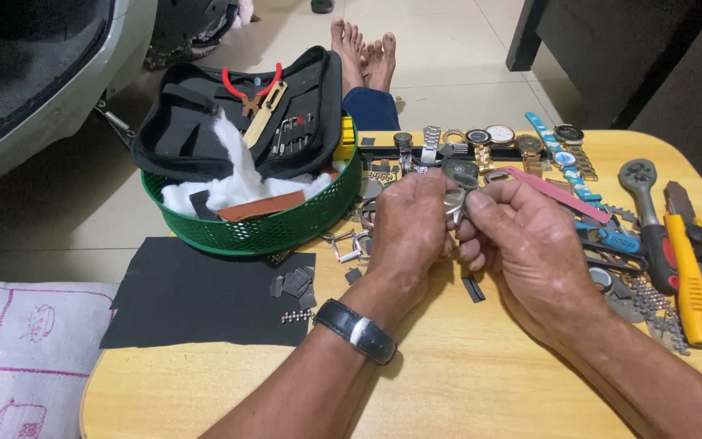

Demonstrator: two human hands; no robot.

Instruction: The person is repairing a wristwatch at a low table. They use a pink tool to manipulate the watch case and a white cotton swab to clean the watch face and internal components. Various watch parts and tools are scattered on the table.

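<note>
Both hands meet over the middle of a light wooden table [465, 358]. My left hand [408, 223], with a black wrist strap [355, 329] on its wrist, is closed around a metal watch case [453, 203]. My right hand [522, 236] pinches the same watch from the right, with a pink tool [562, 195] sticking out past its fingers. Most of the watch is hidden by the fingers.
A green basket [262, 232] holds a black tool pouch, red pliers and white cotton. A black mat [197, 297] with small parts lies at left. Several watches [497, 138] line the far edge. A ratchet [652, 219] and yellow utility knife [692, 276] lie at right. Bare feet [363, 53] rest beyond.
</note>
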